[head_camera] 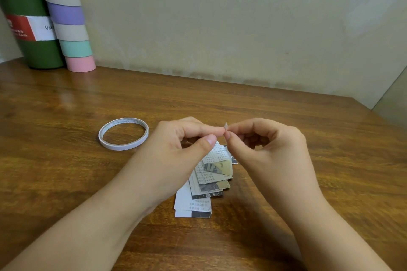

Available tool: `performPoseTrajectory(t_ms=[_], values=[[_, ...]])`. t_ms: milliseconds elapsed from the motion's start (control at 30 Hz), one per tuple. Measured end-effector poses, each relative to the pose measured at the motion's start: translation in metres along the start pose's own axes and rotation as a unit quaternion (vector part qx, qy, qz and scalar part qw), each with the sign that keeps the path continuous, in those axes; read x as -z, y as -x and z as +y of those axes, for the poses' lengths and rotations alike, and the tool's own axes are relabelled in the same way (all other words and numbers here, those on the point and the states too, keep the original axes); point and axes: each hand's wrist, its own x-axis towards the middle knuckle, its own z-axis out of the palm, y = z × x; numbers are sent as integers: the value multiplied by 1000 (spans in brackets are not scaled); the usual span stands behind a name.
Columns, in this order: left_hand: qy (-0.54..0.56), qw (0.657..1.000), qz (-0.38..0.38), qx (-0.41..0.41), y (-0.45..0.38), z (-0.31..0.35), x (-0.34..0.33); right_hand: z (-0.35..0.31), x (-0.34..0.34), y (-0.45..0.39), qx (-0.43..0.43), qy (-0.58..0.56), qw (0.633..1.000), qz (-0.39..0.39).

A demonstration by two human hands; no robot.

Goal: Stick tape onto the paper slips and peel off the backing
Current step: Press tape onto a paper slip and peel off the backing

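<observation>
A pile of printed paper slips [206, 182] lies fanned on the wooden table [66, 171], partly hidden under my hands. Above the pile, my left hand [176, 149] and my right hand [264, 143] meet fingertip to fingertip. Between them they pinch a tiny piece of tape [225, 126], whose pale corner sticks up. A thin roll of double-sided tape [123, 133] lies flat on the table to the left of my left hand, apart from it.
At the back left stand a green canister [28, 28] with a red and white label and a tall tube [68, 17] striped in mint, beige, purple and pink. A pale wall runs behind the table. The table's right edge slants at the far right.
</observation>
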Motion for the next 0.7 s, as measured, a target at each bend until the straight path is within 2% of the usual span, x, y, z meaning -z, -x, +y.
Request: performPoseTrajectory(t_ms=[267,700], values=[[42,999,-7,6,0,4,4,-5,4,-3,-43,-53,997,-33],[110,993,-27,32,0,4,7,-4,6,-4,-45,-83,995,-44]])
